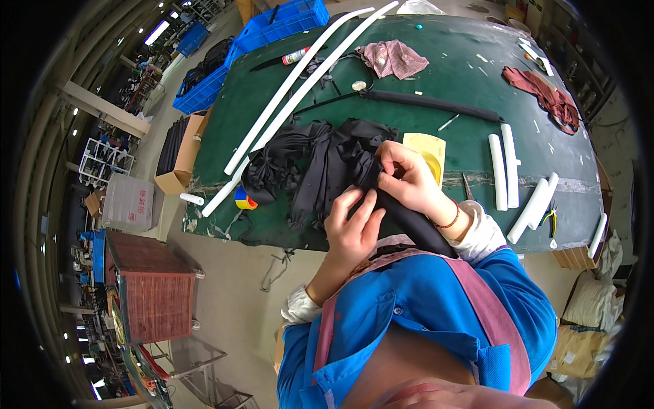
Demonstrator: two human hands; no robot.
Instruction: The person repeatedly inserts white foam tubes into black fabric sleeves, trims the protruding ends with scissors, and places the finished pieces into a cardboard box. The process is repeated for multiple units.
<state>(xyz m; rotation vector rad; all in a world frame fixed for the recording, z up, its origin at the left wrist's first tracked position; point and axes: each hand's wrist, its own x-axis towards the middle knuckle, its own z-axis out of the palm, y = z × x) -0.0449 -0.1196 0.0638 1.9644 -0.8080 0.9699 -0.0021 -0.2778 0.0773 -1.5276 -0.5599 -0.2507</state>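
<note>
Green covering is seen over the whole desk [409, 129], which stands in a large workshop with blue crates [286, 20] at eleven o'clock and a cardboard box [178, 160] at the desk's nine o'clock edge. At the near edge of the desk, a black fabric sleeve [409, 221] is held by both hands, and its lower end is drawn down toward the blue jacket, apparently so that it stays taut while it is worked. The left hand [351, 228] is laid flat against the sleeve with its fingers spread, seemingly as a support from below. The right hand [407, 178] is curled over the top, and the bunched end of the fabric is pinched between thumb and fingertips.

Just beyond the hands, at eleven o'clock from them, a heap of black fabric [306, 167] is piled within easy reach. A roll of coloured tape [244, 199] is partly tucked under that heap. Two long white tubes [300, 88] are laid slantwise across the desk's far left part. Short white tubes [505, 174] are set at three o'clock from the hands. A yellow card [426, 151] is seen behind the right hand, and a long black strip [429, 102] lies at twelve o'clock. Two reddish cloths [394, 58] [548, 95] are left farther back.
</note>
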